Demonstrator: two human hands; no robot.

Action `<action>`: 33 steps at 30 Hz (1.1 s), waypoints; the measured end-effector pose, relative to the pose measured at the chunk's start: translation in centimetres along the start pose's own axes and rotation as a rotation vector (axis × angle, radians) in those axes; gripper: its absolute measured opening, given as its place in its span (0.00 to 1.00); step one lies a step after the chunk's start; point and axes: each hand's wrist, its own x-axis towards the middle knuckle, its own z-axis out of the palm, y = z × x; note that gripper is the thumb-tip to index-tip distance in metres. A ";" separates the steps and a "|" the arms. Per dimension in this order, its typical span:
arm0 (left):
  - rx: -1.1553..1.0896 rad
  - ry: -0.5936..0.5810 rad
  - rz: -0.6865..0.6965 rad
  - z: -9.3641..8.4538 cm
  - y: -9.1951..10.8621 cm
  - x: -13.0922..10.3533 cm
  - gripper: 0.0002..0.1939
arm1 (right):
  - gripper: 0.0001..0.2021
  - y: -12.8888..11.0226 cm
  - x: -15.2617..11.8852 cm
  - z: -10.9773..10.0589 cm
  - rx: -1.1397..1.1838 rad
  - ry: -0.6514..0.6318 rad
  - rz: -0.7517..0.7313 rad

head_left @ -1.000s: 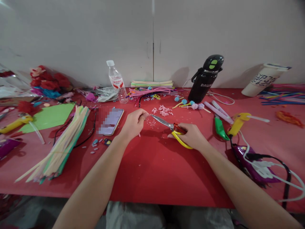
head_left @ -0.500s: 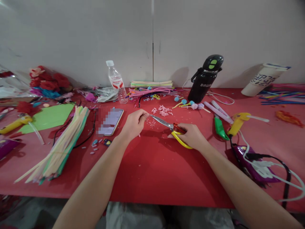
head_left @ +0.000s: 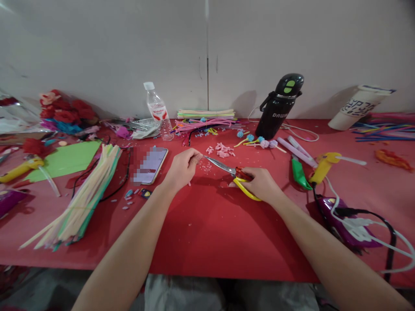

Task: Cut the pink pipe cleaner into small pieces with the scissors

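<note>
My right hand (head_left: 259, 183) is closed round the handles of a pair of scissors (head_left: 223, 167) with one red and one yellow grip. The blades point left, their tips at the fingertips of my left hand (head_left: 183, 168). That hand is pinched; whatever lies between thumb and fingers is too small to make out. Tiny pink scraps (head_left: 209, 168) are scattered on the red tabletop (head_left: 207, 242) below the blades. Just behind them lies a small pile of short pink fuzzy pieces (head_left: 224, 150).
Left of my hands are a phone (head_left: 152, 165) and a bundle of pale pipe cleaners (head_left: 87, 196). A plastic bottle (head_left: 158, 110) and a black flask (head_left: 279, 108) stand at the back. On the right are a yellow glue gun (head_left: 326, 166) and a purple power strip (head_left: 343, 224) with cables.
</note>
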 end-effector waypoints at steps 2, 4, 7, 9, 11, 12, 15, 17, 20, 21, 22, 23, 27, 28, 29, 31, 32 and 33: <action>-0.026 -0.009 -0.017 0.0 0.0 -0.1 0.13 | 0.25 -0.2 0.0 -0.1 0.005 0.007 0.006; -0.035 -0.013 -0.019 0.0 0.1 -0.1 0.14 | 0.25 -0.3 -0.1 -0.2 0.016 0.013 0.014; -0.020 0.000 -0.003 -0.1 0.1 0.0 0.13 | 0.26 -0.5 -0.2 -0.3 0.026 0.015 0.034; -0.003 0.010 0.022 -0.1 0.0 0.1 0.13 | 0.26 -0.6 -0.2 -0.3 0.033 0.006 0.034; 0.011 0.012 0.042 -0.1 0.0 0.1 0.13 | 0.26 -0.5 -0.3 -0.3 0.032 -0.004 0.021; 0.017 0.010 0.048 -0.1 0.0 0.1 0.13 | 0.26 -0.4 -0.3 -0.3 0.029 -0.007 0.014; 0.022 0.007 0.049 -0.1 0.1 0.1 0.13 | 0.25 -0.3 -0.2 -0.3 0.021 -0.010 0.003; 0.021 0.011 0.045 -0.1 0.1 0.1 0.13 | 0.25 -0.2 -0.2 -0.2 0.023 -0.014 -0.003; 0.022 0.017 0.042 -0.1 0.1 0.1 0.13 | 0.25 -0.2 -0.2 -0.3 0.017 -0.020 -0.004; 0.025 0.016 0.039 -0.1 0.1 0.1 0.13 | 0.25 -0.3 -0.2 -0.3 0.014 -0.021 -0.002; 0.027 0.013 0.036 -0.1 0.1 0.1 0.13 | 0.26 -0.3 -0.2 -0.3 0.011 -0.021 -0.002; 0.027 0.010 0.033 -0.1 0.1 0.0 0.13 | 0.25 -0.3 -0.2 -0.3 0.010 -0.020 -0.004; 0.019 -0.014 0.022 -0.1 0.2 0.0 0.13 | 0.25 -0.3 -0.2 -0.4 0.010 -0.021 -0.014; 0.015 -0.018 0.019 -0.1 0.2 -0.1 0.13 | 0.25 -0.2 -0.2 -0.3 0.012 -0.021 -0.013; 0.009 -0.024 0.015 -0.1 0.2 -0.1 0.13 | 0.25 -0.2 -0.1 -0.3 0.016 -0.019 -0.011; -0.004 -0.024 0.005 -0.1 0.2 -0.1 0.14 | 0.26 -0.2 -0.1 -0.3 0.022 -0.013 -0.003; -0.007 -0.017 0.004 -0.1 0.2 -0.1 0.13 | 0.26 -0.2 -0.1 -0.2 0.024 -0.009 0.003; -0.006 -0.005 0.006 -0.1 0.2 -0.1 0.13 | 0.26 -0.2 -0.1 -0.2 0.025 -0.003 0.011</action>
